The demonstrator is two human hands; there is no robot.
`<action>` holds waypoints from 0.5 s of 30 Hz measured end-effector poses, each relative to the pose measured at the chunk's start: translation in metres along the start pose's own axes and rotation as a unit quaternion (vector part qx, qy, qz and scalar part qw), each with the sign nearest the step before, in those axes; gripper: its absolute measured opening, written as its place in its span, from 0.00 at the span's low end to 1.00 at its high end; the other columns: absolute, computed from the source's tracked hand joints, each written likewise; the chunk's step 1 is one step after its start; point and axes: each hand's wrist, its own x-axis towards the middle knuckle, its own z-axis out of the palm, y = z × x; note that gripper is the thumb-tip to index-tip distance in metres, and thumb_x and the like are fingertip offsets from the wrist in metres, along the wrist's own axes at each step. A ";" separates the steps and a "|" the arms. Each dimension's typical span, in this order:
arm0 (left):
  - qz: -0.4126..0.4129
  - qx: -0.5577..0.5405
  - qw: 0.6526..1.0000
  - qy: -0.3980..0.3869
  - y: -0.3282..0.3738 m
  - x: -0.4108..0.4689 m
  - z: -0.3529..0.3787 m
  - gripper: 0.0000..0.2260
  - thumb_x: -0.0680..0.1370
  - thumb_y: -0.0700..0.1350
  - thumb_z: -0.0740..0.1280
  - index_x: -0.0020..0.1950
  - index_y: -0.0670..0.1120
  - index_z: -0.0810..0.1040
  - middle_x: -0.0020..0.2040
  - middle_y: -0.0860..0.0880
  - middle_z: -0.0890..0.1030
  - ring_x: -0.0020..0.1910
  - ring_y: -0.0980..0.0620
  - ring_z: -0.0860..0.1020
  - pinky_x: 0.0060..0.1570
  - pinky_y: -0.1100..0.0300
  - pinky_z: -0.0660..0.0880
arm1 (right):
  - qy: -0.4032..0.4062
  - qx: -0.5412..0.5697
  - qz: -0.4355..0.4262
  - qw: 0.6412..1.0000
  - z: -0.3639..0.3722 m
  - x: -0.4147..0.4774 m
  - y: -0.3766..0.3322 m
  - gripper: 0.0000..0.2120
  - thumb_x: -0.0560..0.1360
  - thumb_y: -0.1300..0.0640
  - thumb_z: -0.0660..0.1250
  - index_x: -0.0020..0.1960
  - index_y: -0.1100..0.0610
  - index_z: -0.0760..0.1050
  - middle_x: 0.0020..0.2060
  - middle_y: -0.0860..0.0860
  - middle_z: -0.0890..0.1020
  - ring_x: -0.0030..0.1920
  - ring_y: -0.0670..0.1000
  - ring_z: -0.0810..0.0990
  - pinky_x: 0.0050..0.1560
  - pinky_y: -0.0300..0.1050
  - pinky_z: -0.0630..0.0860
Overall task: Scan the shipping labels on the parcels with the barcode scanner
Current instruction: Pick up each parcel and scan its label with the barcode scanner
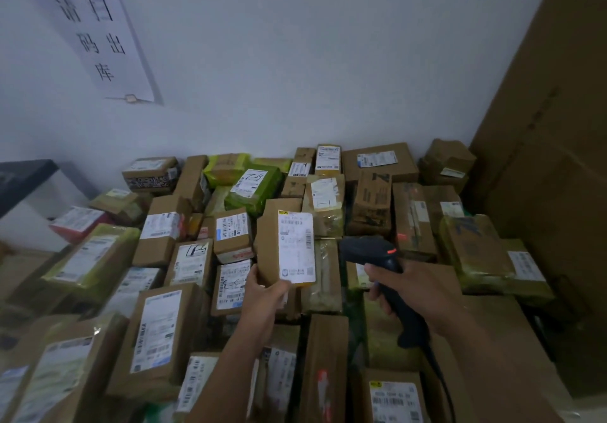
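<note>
Head view, looking down over a pile of parcels [164,324] that covers the whole lower field. The pile is bounded behind by a white wall [295,77], on the right by a tall brown cardboard sheet [551,127] and at far left by a dark-topped white cabinet [23,179]. A white paper sign [95,35] with black characters hangs on the wall. Free room lies only above the pile, where both hands are raised.

The left hand [262,294] grips the lower end of an upright brown cardboard parcel [269,242], with fingers curled round it. A white shipping label [296,248] with barcodes faces the camera.

The right hand [414,291] holds a black handheld barcode scanner [371,251], with fingers wrapped round the handle. Whether the trigger is pressed cannot be told. The scanner head sits just right of the held parcel without touching it, and an orange light shows on its top. A dark cable [440,376] trails from the handle base.

Most parcels are taped brown cartons bearing white labels. Several are wrapped in green plastic, among them a green plastic-wrapped parcel [253,186] near the wall. All are sealed, so their contents cannot be seen.
</note>
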 end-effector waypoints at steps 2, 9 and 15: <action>0.001 -0.008 1.000 -0.003 0.001 -0.001 -0.003 0.33 0.75 0.38 0.71 0.77 0.48 0.62 0.67 0.46 0.76 0.62 0.46 0.77 0.64 0.46 0.75 | 0.010 -0.020 -0.015 1.000 0.000 -0.003 -0.002 0.12 0.77 0.51 0.71 0.46 0.61 0.79 0.30 0.54 0.83 0.26 0.50 0.77 0.28 0.43 0.75; 0.042 0.136 0.990 0.023 0.023 0.006 -0.022 0.39 0.67 0.48 0.74 0.76 0.52 0.64 0.67 0.49 0.72 0.63 0.46 0.74 0.62 0.44 0.76 | -0.003 -0.219 -0.056 0.974 -0.002 -0.006 -0.003 0.08 0.76 0.51 0.72 0.42 0.51 0.76 0.23 0.45 0.80 0.22 0.43 0.74 0.26 0.35 0.70; 0.061 0.220 0.974 0.001 0.030 0.015 -0.036 0.30 0.71 0.45 0.73 0.71 0.55 0.67 0.57 0.54 0.75 0.54 0.54 0.76 0.47 0.56 0.77 | -0.021 -0.286 -0.054 0.956 0.002 -0.001 0.003 0.08 0.74 0.49 0.74 0.44 0.48 0.76 0.28 0.45 0.80 0.23 0.39 0.76 0.26 0.33 0.70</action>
